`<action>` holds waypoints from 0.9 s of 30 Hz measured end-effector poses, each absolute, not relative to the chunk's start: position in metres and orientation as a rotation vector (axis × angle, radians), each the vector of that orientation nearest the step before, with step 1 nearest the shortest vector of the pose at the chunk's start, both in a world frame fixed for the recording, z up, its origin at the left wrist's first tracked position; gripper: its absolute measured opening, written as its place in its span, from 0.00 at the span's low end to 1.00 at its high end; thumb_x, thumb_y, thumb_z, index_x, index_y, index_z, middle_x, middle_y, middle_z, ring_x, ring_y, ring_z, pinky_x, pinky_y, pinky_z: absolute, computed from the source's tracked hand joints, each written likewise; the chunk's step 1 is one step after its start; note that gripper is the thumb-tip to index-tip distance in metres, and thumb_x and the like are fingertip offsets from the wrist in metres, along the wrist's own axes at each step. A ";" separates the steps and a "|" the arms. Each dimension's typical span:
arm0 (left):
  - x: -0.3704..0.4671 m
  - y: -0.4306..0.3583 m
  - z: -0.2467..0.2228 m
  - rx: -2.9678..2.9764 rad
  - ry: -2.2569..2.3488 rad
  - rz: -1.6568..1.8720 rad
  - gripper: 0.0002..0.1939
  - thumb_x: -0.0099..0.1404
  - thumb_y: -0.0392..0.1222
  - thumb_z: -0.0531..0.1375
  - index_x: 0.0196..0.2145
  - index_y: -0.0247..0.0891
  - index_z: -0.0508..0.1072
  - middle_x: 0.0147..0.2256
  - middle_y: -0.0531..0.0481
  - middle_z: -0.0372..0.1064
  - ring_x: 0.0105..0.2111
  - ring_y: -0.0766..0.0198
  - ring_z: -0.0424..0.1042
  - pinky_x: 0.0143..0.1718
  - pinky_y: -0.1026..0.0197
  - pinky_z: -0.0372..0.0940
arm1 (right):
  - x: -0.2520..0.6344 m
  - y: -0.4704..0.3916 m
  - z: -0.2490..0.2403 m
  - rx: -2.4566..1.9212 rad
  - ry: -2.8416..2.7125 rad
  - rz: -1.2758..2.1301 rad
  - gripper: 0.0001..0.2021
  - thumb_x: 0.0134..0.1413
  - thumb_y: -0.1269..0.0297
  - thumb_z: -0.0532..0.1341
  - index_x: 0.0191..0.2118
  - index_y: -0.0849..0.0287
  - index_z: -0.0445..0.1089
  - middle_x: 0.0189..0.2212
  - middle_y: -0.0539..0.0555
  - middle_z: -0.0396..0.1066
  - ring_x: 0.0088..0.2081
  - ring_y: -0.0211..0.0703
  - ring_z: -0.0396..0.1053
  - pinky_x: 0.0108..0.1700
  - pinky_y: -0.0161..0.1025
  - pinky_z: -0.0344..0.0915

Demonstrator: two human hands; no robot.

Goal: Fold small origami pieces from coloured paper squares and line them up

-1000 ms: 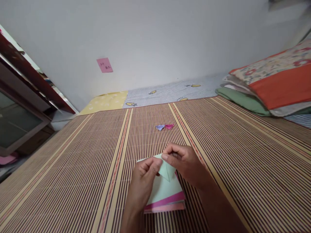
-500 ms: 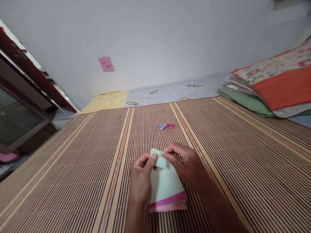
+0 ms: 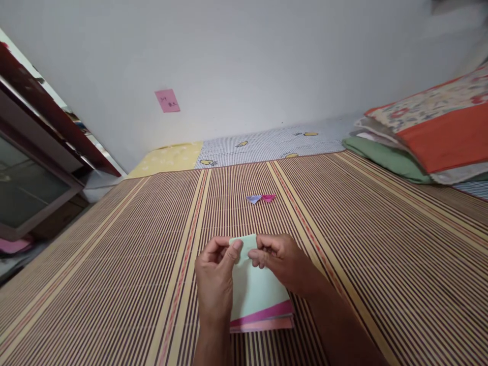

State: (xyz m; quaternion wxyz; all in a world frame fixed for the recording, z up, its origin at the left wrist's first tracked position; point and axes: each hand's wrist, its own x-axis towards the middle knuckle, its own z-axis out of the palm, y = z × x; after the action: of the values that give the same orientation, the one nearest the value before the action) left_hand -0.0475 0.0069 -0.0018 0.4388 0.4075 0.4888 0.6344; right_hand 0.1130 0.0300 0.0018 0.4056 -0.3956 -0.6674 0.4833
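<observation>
A small folded pale green paper is held up between both hands. My left hand pinches its left side, thumb on the front. At its right side my right hand has thumb and fingers closed on the paper. Beneath them lies a stack of coloured paper, pale green on top, with magenta and pink sheets showing at the near edge. Farther off, a blue folded paper and a magenta folded paper rest side by side on the striped mat.
Folded bedding with an orange and floral cover is piled at the right. A patterned sheet runs along the wall, where a pink note is stuck. A glass-fronted cabinet stands at the left.
The small green paper has turned and shifted slightly left. My left hand has moved a little left, and my right hand has lowered its grip along the paper's right side.
</observation>
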 end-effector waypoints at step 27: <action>-0.039 0.012 -0.002 1.068 1.265 1.434 0.21 0.61 0.53 0.68 0.21 0.36 0.67 0.20 0.57 0.59 0.22 0.70 0.58 0.24 0.67 0.56 | 0.105 0.034 -0.011 -0.962 -1.322 1.343 0.13 0.57 0.56 0.66 0.31 0.59 0.69 0.20 0.44 0.59 0.23 0.35 0.56 0.24 0.32 0.52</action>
State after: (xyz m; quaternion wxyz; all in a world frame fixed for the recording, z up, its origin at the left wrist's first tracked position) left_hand -0.0388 0.0124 -0.0017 0.4580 0.4334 0.5133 0.5822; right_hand 0.1053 0.0342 -0.0110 0.4908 -0.3963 -0.5443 0.5530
